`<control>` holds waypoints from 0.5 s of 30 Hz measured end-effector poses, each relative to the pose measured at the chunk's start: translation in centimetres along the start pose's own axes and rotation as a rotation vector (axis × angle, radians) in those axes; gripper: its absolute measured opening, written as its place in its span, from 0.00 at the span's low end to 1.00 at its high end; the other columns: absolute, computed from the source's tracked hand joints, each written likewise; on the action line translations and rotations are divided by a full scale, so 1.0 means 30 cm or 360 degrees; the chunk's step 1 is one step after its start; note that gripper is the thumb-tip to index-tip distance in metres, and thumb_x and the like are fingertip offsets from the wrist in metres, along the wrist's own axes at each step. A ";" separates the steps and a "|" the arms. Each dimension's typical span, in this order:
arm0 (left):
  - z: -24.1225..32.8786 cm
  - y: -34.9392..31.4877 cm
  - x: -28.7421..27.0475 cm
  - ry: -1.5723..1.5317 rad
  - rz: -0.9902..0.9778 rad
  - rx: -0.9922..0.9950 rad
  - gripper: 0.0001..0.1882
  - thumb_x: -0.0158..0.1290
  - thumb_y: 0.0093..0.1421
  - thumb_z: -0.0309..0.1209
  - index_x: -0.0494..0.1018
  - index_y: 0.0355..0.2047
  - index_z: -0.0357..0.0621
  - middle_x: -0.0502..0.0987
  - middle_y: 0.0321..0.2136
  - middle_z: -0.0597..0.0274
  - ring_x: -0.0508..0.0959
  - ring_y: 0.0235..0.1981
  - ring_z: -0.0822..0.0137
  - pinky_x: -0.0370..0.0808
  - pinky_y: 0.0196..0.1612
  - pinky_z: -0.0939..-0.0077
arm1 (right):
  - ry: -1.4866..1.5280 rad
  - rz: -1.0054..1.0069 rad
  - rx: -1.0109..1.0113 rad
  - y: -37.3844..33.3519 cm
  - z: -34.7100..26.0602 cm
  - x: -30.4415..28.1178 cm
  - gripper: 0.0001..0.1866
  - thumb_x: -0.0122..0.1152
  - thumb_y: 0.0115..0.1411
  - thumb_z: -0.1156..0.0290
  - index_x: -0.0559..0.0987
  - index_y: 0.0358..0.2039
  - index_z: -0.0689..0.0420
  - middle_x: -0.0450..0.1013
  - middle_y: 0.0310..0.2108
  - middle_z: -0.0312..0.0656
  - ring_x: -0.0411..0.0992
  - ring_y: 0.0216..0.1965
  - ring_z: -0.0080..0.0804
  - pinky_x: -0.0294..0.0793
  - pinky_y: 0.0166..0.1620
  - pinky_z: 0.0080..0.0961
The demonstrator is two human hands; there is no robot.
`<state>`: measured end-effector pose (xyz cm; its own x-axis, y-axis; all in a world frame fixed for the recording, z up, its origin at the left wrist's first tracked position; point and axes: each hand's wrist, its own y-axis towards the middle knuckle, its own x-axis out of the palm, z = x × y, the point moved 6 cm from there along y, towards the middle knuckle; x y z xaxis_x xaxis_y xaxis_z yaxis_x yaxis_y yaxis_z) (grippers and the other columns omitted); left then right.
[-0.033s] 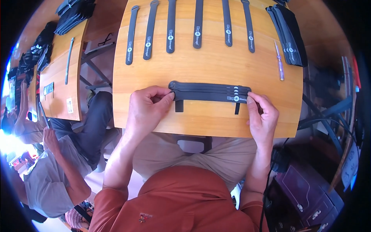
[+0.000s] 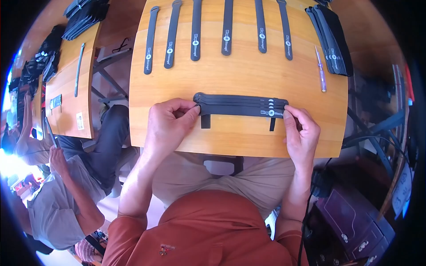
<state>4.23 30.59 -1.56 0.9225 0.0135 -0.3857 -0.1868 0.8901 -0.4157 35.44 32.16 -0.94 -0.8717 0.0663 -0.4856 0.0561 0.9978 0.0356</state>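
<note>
A fanned stack of dark grey straps [image 2: 239, 104] lies crosswise near the front of the wooden table, the straps overlapping in steps with pale printed marks near the right end. My left hand [image 2: 171, 116] pinches the left end between thumb and fingertips. At the other end my right hand [image 2: 301, 127] grips the stack the same way. Two short black strips stick out below it, a wider one [image 2: 206, 121] by my left hand and a narrower one [image 2: 272, 124] near the right. What lies under the stack is hidden.
Several single straps [image 2: 226, 33] lie spaced in a row at the far side of the table [image 2: 177, 84]. A pile of straps [image 2: 330, 40] and a purple-handled screwdriver [image 2: 321, 73] lie at the right. A co-worker [image 2: 66, 190] sits left beside another table [image 2: 66, 88]; a purple cabinet [image 2: 350, 221] stands right.
</note>
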 end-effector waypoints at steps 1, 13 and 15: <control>-0.003 0.001 0.001 -0.0001 -0.0003 -0.0001 0.08 0.63 0.63 0.25 0.83 0.38 0.31 0.81 0.22 0.65 0.76 0.24 0.81 0.73 0.28 0.82 | 0.0004 0.0007 0.0008 0.000 -0.003 -0.001 0.05 0.65 0.63 0.82 0.82 0.40 0.68 0.74 0.27 0.41 0.69 0.25 0.21 0.68 0.30 0.20; -0.001 0.005 0.001 -0.0019 0.0016 0.0001 0.07 0.63 0.62 0.24 0.83 0.37 0.30 0.82 0.23 0.65 0.76 0.24 0.81 0.73 0.28 0.82 | 0.0008 0.0018 -0.0009 -0.001 0.009 -0.005 0.06 0.65 0.64 0.81 0.83 0.40 0.69 0.76 0.28 0.41 0.69 0.25 0.21 0.67 0.30 0.20; -0.005 0.006 0.003 -0.0080 -0.0003 0.0009 0.07 0.64 0.61 0.24 0.83 0.37 0.30 0.82 0.23 0.64 0.77 0.25 0.80 0.74 0.29 0.82 | 0.0003 0.0015 -0.0017 0.000 0.003 -0.004 0.06 0.65 0.64 0.81 0.83 0.41 0.69 0.76 0.28 0.41 0.68 0.25 0.21 0.67 0.30 0.20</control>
<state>4.22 30.70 -1.79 0.9387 0.0344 -0.3431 -0.1833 0.8926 -0.4119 35.59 32.15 -0.95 -0.8721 0.0757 -0.4834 0.0590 0.9970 0.0497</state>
